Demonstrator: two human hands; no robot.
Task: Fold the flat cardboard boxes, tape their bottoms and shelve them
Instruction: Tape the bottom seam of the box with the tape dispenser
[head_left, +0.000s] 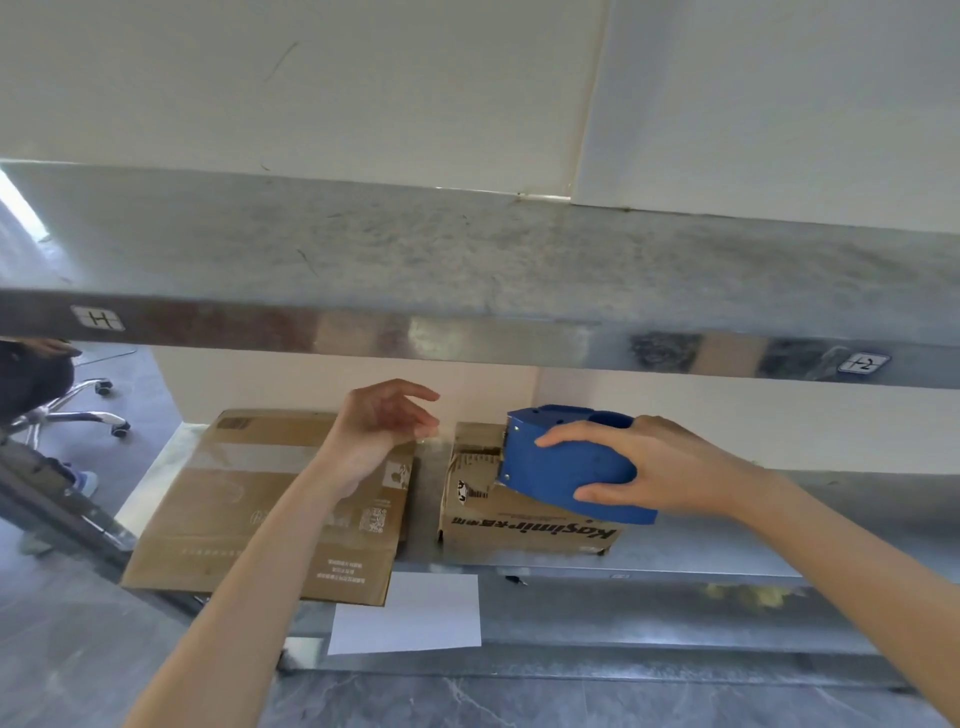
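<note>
At the far left of the frame, an office chair stands on the floor beyond the rack. To its right, in the lower-left middle, a large box lies on the lower shelf with a strip of clear tape already across its top face. The left hand hovers over that box's right end, its fingers loosely bent and spread. They seem to hold nothing, though any thin clear tape between the fingertips would be too faint to make out.

Below the hand, a white sheet hangs at the shelf's front edge. Right of centre sits a small box, just beside the large one but apart from it.

The blue tape dispenser rests with its toothed end on the small box's top seam. The right hand grips it, fingers wrapped over the top and thumb underneath. The upper shelf spans the frame above.

This looks like the taping step on the small box. The next move probably calls for drawing the dispenser along the seam towards the near edge, with the left hand steadying the box so that it does not slide.
</note>
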